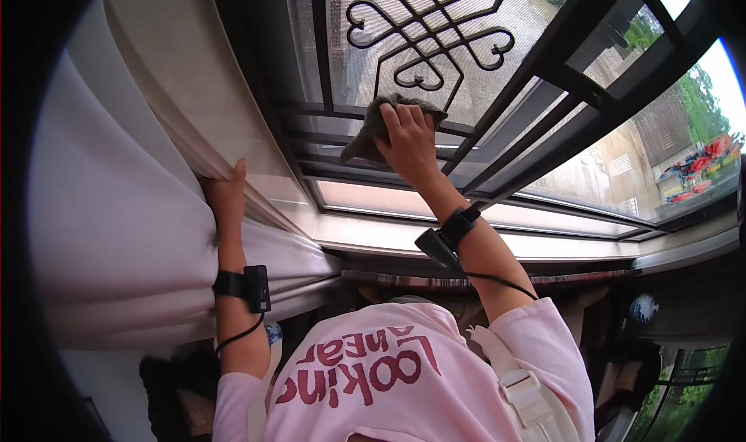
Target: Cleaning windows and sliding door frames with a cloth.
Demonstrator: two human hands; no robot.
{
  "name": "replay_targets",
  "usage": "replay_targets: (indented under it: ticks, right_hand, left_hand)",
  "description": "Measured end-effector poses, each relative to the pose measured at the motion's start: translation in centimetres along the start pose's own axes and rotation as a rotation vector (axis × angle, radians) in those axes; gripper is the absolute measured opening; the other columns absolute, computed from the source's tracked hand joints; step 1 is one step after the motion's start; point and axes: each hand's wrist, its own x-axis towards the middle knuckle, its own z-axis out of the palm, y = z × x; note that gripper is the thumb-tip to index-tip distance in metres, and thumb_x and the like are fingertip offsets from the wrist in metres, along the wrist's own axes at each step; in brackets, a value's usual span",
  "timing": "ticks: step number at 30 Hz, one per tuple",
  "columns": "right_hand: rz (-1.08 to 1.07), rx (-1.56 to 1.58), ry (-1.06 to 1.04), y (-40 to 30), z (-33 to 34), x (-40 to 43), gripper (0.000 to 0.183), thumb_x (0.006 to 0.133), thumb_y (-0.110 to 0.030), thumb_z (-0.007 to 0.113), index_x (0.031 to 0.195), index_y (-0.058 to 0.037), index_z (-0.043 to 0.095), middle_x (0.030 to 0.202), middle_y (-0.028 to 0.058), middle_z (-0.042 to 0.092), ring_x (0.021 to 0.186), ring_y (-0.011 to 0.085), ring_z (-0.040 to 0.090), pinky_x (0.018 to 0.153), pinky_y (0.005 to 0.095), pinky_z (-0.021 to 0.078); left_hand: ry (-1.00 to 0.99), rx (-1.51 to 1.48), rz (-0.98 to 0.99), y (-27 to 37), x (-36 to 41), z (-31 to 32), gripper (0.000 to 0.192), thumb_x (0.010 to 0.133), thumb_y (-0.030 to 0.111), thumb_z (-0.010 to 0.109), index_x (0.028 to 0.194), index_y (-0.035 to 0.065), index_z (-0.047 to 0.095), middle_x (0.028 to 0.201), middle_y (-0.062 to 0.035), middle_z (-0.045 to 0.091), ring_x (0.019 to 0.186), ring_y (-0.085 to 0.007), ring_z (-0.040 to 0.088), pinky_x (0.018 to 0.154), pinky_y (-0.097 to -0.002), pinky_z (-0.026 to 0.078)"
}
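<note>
My right hand (411, 142) grips a dark grey cloth (370, 130) and presses it against the lower part of the window's metal security grille (431, 31). The cloth bunches under my fingers, over a dark horizontal bar. To the left, my left hand (227, 191) holds the edge of a pale curtain (122, 209) by the wall at the window's side. Its thumb points up, while the other fingers are hidden in the fabric.
Dark window frames (536, 75) and a white sill (396, 248) lie before me. A glass pane with a red flower decoration (699, 165) stands at the right. A blue-and-white round object (644, 308) is at the lower right. Black devices with cables are strapped to both forearms.
</note>
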Motion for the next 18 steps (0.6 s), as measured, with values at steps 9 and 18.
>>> replay_targets:
  ticks: [9, 18]
  right_hand:
    - [-0.017, -0.41, -0.085, 4.5, -3.2, -4.4, 0.023, 0.067, -0.01, 0.061, 0.089, -0.0081, 0.053, 0.078, 0.0053, 0.051, 0.078, 0.0233, 0.051, 0.071, 0.034, 0.0407]
    - [-0.145, 0.091, 0.14, -2.0, -2.9, -0.2, 0.038, 0.063, -0.01, 0.065, 0.099, -0.005, 0.054, 0.096, 0.0123, 0.05, 0.092, 0.0284, 0.05, 0.082, 0.0379, 0.042]
  left_hand:
    - [0.01, -0.08, -0.059, -0.7, 0.1, 0.5, 0.063, 0.069, 0.023, 0.075, 0.112, -0.0116, 0.045, 0.112, -0.0292, 0.052, 0.106, -0.039, 0.05, 0.093, -0.0405, 0.037]
    - [0.02, -0.041, -0.077, -0.6, 0.0, 0.3, 0.065, 0.068, 0.022, 0.075, 0.112, -0.0126, 0.043, 0.11, -0.0295, 0.053, 0.104, -0.0391, 0.052, 0.091, -0.0409, 0.039]
